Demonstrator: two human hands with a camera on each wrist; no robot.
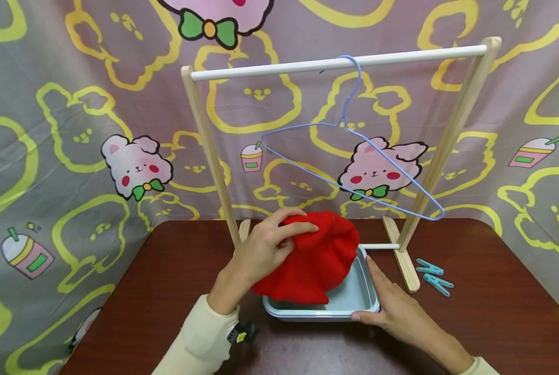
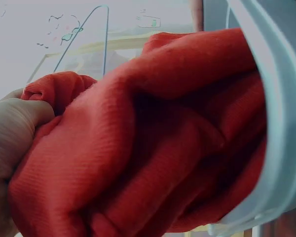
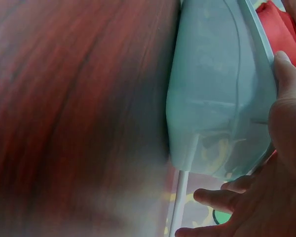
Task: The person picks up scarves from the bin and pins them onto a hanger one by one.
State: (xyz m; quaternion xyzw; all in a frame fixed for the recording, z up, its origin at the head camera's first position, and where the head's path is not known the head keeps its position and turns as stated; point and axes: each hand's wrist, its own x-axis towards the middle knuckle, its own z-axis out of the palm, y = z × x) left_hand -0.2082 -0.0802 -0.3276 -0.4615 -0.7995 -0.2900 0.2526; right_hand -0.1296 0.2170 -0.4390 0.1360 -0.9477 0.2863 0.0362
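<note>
A bunched red ribbed-knit cloth [image 1: 319,260] rises out of a pale blue plastic basin [image 1: 307,314]. My left hand [image 1: 272,242] grips its upper left part, with folds of cloth bulging past the fingers. In the left wrist view the cloth [image 2: 138,133] stretches from that hand [image 2: 15,128] to the basin's rim [image 2: 281,108], its lower part hidden inside. My right hand [image 1: 396,307] rests against the basin's near right corner, thumb at the front rim and fingers along the right side. In the right wrist view these fingers [image 3: 214,200] are extended and spread.
Behind the basin stands a wooden rack with a white top bar [image 1: 279,67]. A blue wire hanger [image 1: 392,172] hangs from it, tilted down to the right. Two light blue clothespins [image 1: 437,285] lie on the dark wooden table [image 1: 166,291], right of the rack's foot [image 1: 403,263].
</note>
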